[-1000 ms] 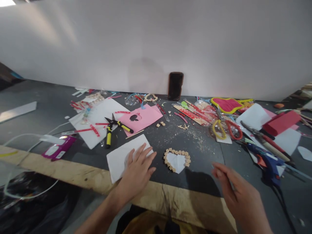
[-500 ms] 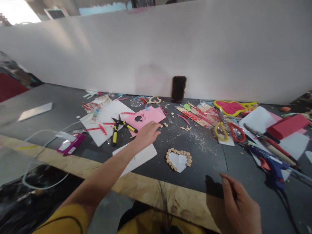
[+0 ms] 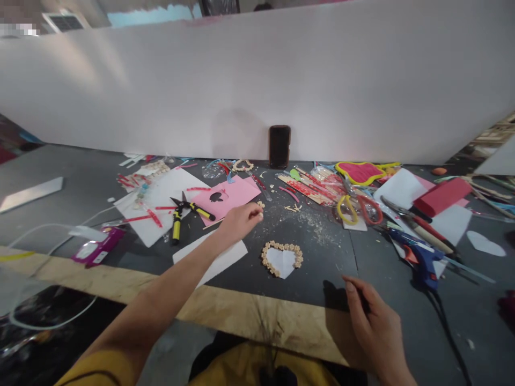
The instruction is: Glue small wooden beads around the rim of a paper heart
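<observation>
My left hand point(image 3: 240, 221) reaches over the table with its fingers curled into a pinch; whatever is between the tips is too small to name. Right beside those fingertips lies a small cluster of pale wooden pieces point(image 3: 261, 204). Under and behind the hand is a pink sheet point(image 3: 237, 188) with a dark apple-shaped cut-out. A paper heart point(image 3: 282, 262), edged with small wooden flower-like pieces along its top and sides, lies in front of me. Near the front edge rests my right hand point(image 3: 376, 324), thumb and forefinger pressed together, their contents hidden.
Black-and-yellow pliers point(image 3: 177, 228) lie left, near a purple box point(image 3: 100, 246) with a white cable. To the right are scissors point(image 3: 348, 209), a blue glue gun point(image 3: 422, 260) and red-handled pliers point(image 3: 422, 228). A phone point(image 3: 279, 146) leans against the white board point(image 3: 341, 80).
My left hand's fingers, stretched out before, have curled into a pinch beside the small wooden cluster. The view has turned right, shifting things left in it. My right hand keeps its pinched pose.
</observation>
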Action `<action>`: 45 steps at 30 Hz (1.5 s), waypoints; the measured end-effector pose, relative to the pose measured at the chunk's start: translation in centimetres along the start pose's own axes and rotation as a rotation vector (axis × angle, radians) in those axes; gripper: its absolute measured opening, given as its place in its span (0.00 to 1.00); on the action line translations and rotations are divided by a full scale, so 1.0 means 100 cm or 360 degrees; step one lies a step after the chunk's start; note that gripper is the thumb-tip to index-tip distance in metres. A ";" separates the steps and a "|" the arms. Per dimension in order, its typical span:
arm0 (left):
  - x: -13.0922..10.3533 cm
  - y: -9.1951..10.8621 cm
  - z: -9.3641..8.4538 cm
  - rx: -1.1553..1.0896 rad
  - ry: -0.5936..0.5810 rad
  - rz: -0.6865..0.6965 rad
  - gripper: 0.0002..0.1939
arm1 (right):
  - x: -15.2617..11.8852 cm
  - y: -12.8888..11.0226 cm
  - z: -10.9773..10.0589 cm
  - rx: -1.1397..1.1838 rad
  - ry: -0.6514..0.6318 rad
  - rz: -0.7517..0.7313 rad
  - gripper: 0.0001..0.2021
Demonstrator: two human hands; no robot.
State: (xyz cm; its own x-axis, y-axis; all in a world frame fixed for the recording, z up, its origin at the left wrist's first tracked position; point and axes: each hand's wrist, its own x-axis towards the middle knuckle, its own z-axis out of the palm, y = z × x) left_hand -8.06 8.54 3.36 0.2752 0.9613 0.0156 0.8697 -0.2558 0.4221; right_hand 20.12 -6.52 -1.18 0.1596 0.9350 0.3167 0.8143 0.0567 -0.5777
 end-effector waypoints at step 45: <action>-0.117 0.015 0.071 -0.0636 0.0708 0.0480 0.10 | 0.001 -0.047 0.038 -0.0251 -0.0382 -0.0424 0.10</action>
State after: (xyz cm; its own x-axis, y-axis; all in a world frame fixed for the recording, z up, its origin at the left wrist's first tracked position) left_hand -7.07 -3.82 -2.60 0.2130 0.8261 0.5217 0.5388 -0.5447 0.6426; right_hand 14.16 -5.37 -1.28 -0.1887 0.9511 0.2444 0.8884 0.2714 -0.3703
